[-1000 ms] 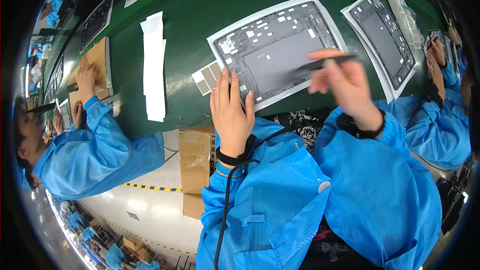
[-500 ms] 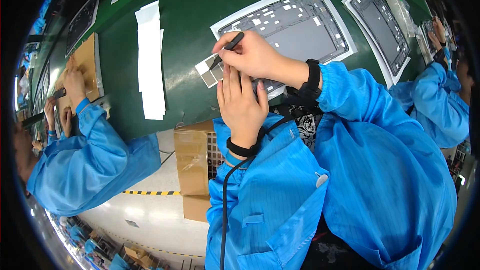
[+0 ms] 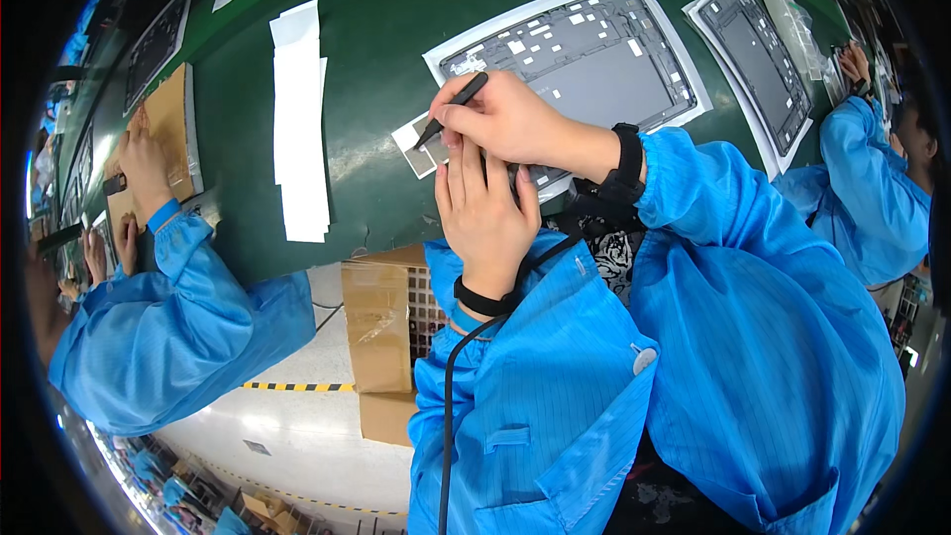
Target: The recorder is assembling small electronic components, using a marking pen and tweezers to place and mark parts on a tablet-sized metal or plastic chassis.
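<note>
A: While the R hand [image 3: 503, 119] pinches the blk tool [image 3: 464, 95], tip at the card [image 3: 427, 164] just L of the shell [image 3: 619, 81], what's best?
B: Prob. keep the tip low & card steady; the L hand [image 3: 487, 223] is flat by it, fingers extended, gripping nothing.
A: Containers?
B: Carton [image 3: 376, 322] by the table's [image 3: 381, 69] near edge, grid [image 3: 423, 309] inside; can't tell what's in the grid.

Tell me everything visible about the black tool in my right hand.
The tool is slim and black, perhaps plastic or coated metal, its thicker, blunt rear end narrowing to a fine tip. Your right hand grips it between thumb and fingers, which hide its middle. It slants, tip to the left, at the small grey-and-white card; contact is unclear.
</note>
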Action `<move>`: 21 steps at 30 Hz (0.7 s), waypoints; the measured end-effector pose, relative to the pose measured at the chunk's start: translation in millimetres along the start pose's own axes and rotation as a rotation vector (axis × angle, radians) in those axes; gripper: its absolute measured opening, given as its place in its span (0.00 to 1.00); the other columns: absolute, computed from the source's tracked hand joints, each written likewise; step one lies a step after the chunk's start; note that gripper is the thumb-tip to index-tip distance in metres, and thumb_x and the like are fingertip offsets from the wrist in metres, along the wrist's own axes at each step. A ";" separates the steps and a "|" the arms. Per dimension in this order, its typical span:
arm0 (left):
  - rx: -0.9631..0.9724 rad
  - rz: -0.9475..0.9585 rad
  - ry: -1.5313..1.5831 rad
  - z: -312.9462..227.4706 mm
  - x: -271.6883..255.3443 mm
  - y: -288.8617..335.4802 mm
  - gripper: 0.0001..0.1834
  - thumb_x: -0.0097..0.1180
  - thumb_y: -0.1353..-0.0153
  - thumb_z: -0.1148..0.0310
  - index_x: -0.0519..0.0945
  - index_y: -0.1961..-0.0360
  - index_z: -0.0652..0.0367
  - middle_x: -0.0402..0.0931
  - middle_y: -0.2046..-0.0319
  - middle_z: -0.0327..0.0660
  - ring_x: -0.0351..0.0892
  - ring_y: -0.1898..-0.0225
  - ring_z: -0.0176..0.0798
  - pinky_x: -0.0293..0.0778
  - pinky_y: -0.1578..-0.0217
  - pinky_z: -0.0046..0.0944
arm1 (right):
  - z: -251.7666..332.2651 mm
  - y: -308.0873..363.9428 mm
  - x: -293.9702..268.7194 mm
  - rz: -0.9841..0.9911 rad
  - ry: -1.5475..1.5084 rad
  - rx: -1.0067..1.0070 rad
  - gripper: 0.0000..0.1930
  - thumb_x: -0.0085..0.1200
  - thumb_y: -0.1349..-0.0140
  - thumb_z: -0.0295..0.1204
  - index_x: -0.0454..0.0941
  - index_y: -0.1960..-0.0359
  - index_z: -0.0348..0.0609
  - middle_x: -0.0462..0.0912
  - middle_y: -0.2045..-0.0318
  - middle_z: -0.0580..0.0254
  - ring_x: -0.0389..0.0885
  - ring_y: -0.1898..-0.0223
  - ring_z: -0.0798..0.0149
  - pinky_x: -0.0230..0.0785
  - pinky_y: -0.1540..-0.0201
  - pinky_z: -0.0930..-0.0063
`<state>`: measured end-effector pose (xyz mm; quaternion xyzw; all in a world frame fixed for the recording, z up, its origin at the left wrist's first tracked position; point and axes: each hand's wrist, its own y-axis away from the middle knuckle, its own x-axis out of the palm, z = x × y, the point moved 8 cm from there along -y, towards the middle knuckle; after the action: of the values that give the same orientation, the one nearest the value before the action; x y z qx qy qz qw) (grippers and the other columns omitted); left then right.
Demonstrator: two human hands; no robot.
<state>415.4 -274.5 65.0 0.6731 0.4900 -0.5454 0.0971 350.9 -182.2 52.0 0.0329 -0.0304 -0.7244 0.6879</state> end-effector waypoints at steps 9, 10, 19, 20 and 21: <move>-0.022 0.034 -0.001 2.6 3.7 2.2 0.24 0.54 0.41 0.62 0.76 0.45 0.64 0.70 0.38 0.52 0.64 0.33 0.52 0.62 0.38 0.56 | 3.1 0.5 -4.3 -0.058 0.107 -0.080 0.11 0.54 0.41 0.31 0.81 0.65 0.34 0.82 0.78 0.57 0.81 0.76 0.67 0.72 0.71 0.72; -0.026 0.029 0.005 2.2 3.0 1.9 0.24 0.54 0.41 0.62 0.76 0.45 0.64 0.70 0.38 0.52 0.64 0.33 0.53 0.61 0.37 0.56 | 6.1 1.2 -3.6 -0.054 0.128 -0.093 0.11 0.54 0.41 0.31 0.81 0.65 0.34 0.82 0.78 0.57 0.81 0.76 0.67 0.72 0.71 0.71; -0.031 0.025 -0.006 -0.1 -0.6 -0.1 0.26 0.54 0.40 0.63 0.74 0.41 0.62 0.71 0.39 0.54 0.69 0.37 0.54 0.61 0.37 0.52 | 39.1 25.5 -52.6 -0.267 -0.158 -0.129 0.10 0.48 0.34 0.27 0.79 0.58 0.34 0.81 0.75 0.60 0.77 0.77 0.74 0.71 0.74 0.79; -0.023 0.053 -0.011 0.5 0.7 0.3 0.29 0.55 0.41 0.65 0.71 0.38 0.65 0.69 0.38 0.55 0.68 0.36 0.56 0.61 0.36 0.52 | 40.7 38.1 -61.7 -0.297 -0.127 -0.128 0.10 0.48 0.33 0.27 0.78 0.58 0.33 0.81 0.75 0.61 0.76 0.77 0.75 0.69 0.74 0.79; -0.020 0.053 -0.008 1.9 2.7 3.1 0.29 0.55 0.41 0.65 0.71 0.38 0.65 0.69 0.38 0.55 0.68 0.36 0.56 0.61 0.36 0.52 | 36.4 48.5 -70.3 -0.301 -0.125 -0.129 0.10 0.48 0.33 0.27 0.78 0.58 0.33 0.81 0.75 0.61 0.76 0.77 0.75 0.69 0.74 0.79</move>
<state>416.3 -275.8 60.8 0.6826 0.4772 -0.5402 0.1200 399.5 -114.5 93.0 -0.0521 -0.0212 -0.8202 0.5693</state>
